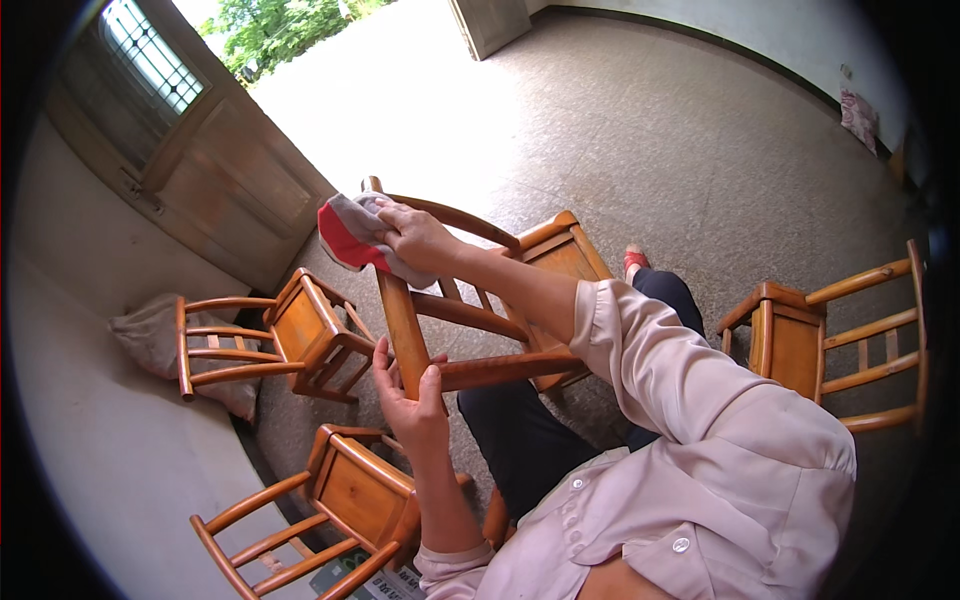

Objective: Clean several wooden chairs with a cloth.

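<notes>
A wooden chair point(562, 259) with an orange-brown finish stands before me, its back turned towards my hands. My left hand point(412, 405) grips the near end of the chair's top rail point(403, 330), thumb on one side and fingers on the other. Farther along that rail, my right hand point(416, 238) presses a grey and red cloth point(349, 232) against the wood. The cloth drapes over the rail and hides part of it. Slats and curved posts of the chair back run behind my right forearm.
Similar wooden chairs stand at left point(304, 330), lower left point(364, 487) and right point(787, 337). A stuffed sack point(161, 337) leans by the left wall. An open wooden door point(225, 172) borders the bright doorway. A patterned bag point(857, 120) lies by the far right wall. Printed paper point(394, 585) lies below.
</notes>
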Demonstrator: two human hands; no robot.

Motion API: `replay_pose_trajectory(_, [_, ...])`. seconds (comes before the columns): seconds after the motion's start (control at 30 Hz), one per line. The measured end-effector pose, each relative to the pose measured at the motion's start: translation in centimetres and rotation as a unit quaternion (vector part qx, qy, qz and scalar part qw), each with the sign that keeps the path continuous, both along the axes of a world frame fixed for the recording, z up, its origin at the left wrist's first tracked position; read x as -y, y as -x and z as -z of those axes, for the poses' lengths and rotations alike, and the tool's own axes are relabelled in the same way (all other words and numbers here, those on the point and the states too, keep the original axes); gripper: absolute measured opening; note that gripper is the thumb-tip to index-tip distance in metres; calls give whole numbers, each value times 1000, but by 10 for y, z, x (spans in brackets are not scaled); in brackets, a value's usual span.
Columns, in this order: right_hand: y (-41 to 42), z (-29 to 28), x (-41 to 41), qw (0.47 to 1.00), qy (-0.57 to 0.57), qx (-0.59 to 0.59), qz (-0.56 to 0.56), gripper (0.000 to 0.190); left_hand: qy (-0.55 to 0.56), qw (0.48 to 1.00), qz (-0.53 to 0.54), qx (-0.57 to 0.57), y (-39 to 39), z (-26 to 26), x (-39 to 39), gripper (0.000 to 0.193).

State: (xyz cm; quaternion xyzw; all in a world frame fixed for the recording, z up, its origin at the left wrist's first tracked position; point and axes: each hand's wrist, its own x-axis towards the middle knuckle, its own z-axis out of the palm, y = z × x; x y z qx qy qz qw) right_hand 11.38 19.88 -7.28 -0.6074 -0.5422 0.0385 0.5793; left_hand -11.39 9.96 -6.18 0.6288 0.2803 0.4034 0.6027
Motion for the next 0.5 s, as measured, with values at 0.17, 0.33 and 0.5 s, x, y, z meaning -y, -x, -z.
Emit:
replay_pose_trajectory(0.17, [64, 13, 89, 997, -44, 31, -60, 32, -63, 997, -53, -8, 4, 18, -9, 68])
replay_pose_trajectory(0.33, [90, -16, 125, 996, -21, 73, -53, 33, -32, 996, -48, 74, -2, 13, -2, 70])
replay_pose_trajectory(0.5, [66, -17, 55, 989, -55, 139, -9, 33, 9, 999, -31, 25, -1, 4, 0, 64])
